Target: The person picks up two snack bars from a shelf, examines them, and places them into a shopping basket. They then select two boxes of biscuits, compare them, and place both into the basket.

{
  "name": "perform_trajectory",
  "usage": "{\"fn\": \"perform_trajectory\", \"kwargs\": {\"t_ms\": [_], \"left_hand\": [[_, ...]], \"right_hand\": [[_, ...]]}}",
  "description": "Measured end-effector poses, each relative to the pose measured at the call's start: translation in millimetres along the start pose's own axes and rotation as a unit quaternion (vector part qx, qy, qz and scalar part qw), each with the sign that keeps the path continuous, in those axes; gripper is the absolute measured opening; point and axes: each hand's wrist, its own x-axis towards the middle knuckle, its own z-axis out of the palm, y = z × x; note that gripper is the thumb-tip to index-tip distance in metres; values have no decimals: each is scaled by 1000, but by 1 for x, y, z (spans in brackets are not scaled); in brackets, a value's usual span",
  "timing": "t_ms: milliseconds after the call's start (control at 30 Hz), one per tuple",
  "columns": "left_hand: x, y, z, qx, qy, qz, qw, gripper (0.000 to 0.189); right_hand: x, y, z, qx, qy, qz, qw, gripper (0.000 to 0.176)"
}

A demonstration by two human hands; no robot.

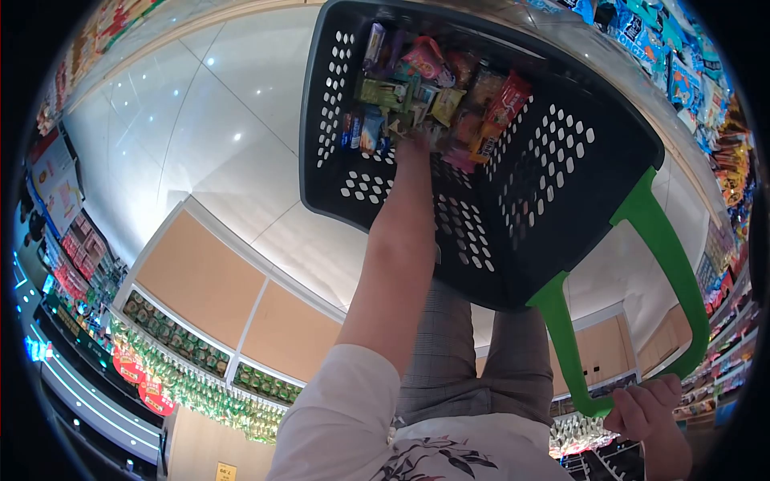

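Note:
A dark grey shopping basket (561, 232) with perforated walls hangs tilted in front of my legs. My right hand (646, 409) is closed around its green handle (674, 264), low at the right. My left arm reaches down into the basket, and my left hand (413, 143) is among the snack packets at the bottom, its fingers blurred and partly hidden. Around that hand lie a yellow packet (447, 105), a green packet (382, 93), a blue packet (370, 128) and a pink-red pack (425, 58). Farther right, a long red packet (507, 103) leans against the basket wall.
Pale glossy floor tiles (216, 104) lie beneath the basket. A shelf unit with wooden panels (200, 256) and rows of green packets (216, 409) stands at the lower left. Blue snack bags (634, 32) fill the upper right, and more packed shelves (734, 321) curve along the right edge.

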Motion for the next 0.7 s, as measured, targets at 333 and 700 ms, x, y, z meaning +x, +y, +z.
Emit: {"fn": "perform_trajectory", "kwargs": {"t_ms": [333, 700], "left_hand": [[58, -38, -24, 619, 54, 200, 758, 40], [46, -47, -34, 678, 149, 286, 660, 43]], "right_hand": [[-7, -3, -7, -27, -57, 5, 998, 16], [-11, -3, -9, -40, -57, -4, 998, 28]]}}
